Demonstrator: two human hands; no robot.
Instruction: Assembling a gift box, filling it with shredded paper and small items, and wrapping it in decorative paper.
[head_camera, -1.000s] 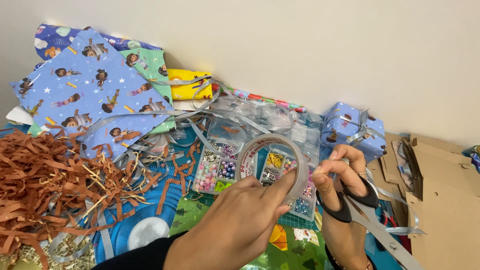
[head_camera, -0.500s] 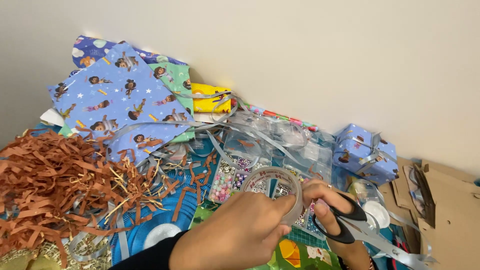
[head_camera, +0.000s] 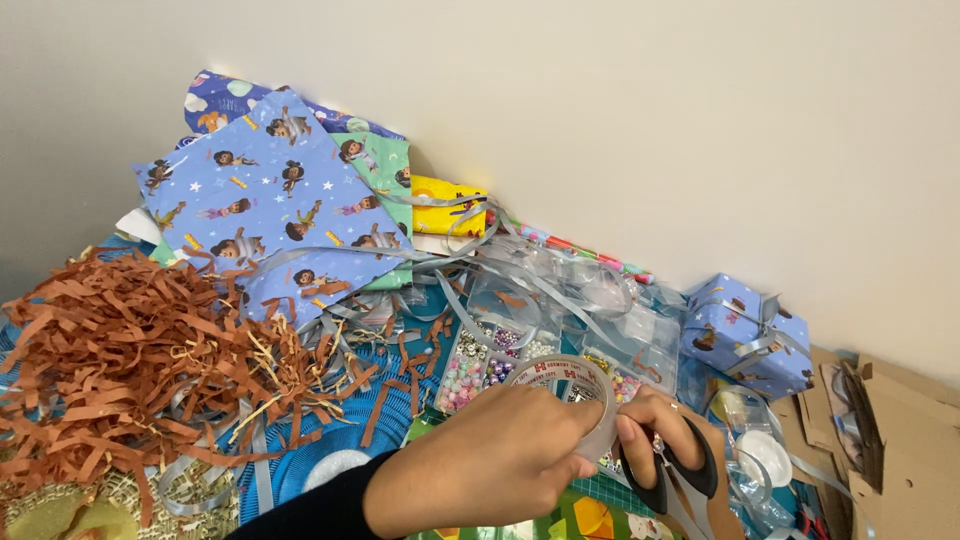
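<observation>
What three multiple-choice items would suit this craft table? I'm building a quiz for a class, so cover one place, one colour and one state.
1. Where does the small wrapped box sit?
A. right of the bead box, by the wall
B. on the shredded paper
C. in the left hand

2. What colour is the shredded paper?
A. green
B. brown
C. white

3. What is the right hand doing?
A. lying flat and open
B. holding black-handled scissors
C. gripping a bead

Answers: 1 A, it stands beyond the bead box near the wall. 2 B, the heap at left is brown. 3 B, its fingers are through the scissors, beside the tape roll in the left hand.
</observation>
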